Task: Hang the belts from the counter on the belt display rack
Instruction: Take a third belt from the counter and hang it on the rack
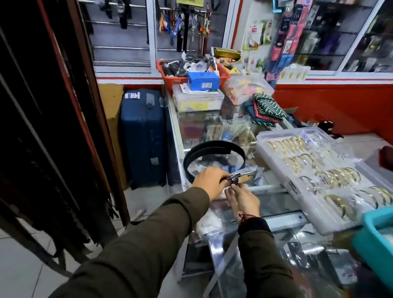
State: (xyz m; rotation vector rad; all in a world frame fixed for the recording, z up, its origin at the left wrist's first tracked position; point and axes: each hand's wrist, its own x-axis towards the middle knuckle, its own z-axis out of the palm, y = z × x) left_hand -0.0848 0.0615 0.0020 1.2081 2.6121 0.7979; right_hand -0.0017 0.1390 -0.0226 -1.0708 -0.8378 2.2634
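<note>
A black belt [215, 146] curls in a loop above the glass counter [279, 208], its silver buckle [243, 175] toward me. My left hand [208, 181] is closed on the belt just behind the buckle. My right hand [242, 199] pinches the belt end at the buckle from below. The belt display rack [44, 130] stands at the left, a dark wooden frame with many dark belts hanging down to the floor.
A clear box of gold bangles [323, 174] lies on the counter to the right, with a teal tub [381, 246] nearer me. A blue suitcase [142, 137] stands on the floor behind the counter's end. A red basket [174, 76] and boxes crowd the counter's far end.
</note>
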